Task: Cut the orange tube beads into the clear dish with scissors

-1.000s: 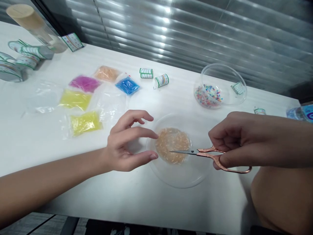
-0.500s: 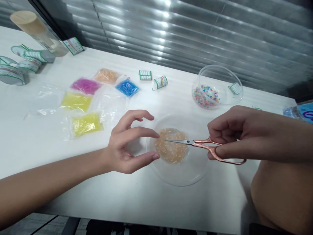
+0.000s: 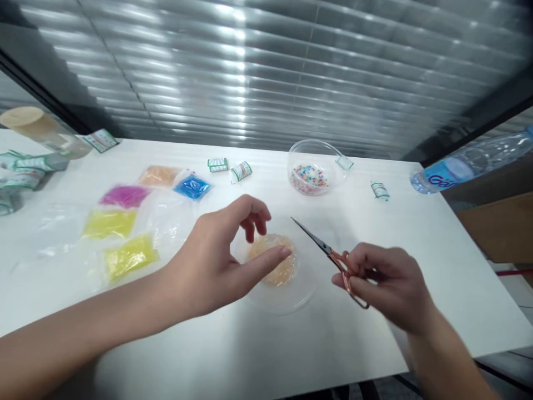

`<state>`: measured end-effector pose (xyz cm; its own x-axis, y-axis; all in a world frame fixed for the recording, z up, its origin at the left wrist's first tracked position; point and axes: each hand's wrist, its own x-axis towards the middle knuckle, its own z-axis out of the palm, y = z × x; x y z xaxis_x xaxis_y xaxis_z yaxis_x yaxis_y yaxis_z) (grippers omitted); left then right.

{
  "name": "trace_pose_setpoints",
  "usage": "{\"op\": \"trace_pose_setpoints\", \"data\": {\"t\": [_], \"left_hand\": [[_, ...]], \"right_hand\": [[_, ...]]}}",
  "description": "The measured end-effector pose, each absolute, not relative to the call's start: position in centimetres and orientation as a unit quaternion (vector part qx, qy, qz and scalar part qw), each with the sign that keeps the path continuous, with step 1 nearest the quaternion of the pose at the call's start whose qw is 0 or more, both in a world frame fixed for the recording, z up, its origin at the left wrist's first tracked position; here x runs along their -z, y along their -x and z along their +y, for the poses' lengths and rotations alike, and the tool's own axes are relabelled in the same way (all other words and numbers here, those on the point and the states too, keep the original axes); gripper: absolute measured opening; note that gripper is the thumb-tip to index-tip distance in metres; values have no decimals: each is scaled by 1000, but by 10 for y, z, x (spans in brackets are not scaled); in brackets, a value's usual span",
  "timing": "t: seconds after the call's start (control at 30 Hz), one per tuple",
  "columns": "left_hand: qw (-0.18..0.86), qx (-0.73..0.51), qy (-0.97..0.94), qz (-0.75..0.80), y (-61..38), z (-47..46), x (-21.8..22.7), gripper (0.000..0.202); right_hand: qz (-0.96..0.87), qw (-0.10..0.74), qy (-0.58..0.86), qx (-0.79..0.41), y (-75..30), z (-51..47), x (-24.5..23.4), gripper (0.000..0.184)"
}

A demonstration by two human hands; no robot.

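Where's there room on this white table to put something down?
Between the right hand and the clear blue-labelled plastic bottle; also this side of the clear plastic bowl of amber bits. Crowded: around the flat yellow plastic packets.

One head-worn view: white table [image 3: 333, 347] seen close, from above its near side, faced forward and down; blinds [image 3: 200, 66] included beyond it.
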<state>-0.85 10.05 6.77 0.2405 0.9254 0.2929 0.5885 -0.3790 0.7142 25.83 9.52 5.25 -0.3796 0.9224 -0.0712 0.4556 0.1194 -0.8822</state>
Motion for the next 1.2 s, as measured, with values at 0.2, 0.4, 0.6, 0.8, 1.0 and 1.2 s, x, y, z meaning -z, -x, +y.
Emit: {"op": "trace_pose_setpoints", "data": {"t": [0.2,0.4,0.6,0.8,1.0,1.2], "left_hand": [[429,-318,-690,489,-2,86,-74,16],[455,-351,-675,463,-4,74,-74,18],[468,-331,-686,448,1,66,-69,19],[467,-332,-692,440,4,62,-68,20],[321,-312,-768,457,12,76,-68,14],[195,-269,-825,457,29,92,-60,9]], "right_hand": [[-701,396,525,-274,-223,27,-20,31],[-704,419,540,-193,-194,4,-10,24],[-613,449,552,-342,-185,-9,-10,34],[-487,459,546,-504,-172,-11,-4,43],[-501,417,579,-489,-194,1,-9,48],[-724,149,608,-289,-249,37,-56,22]]}}
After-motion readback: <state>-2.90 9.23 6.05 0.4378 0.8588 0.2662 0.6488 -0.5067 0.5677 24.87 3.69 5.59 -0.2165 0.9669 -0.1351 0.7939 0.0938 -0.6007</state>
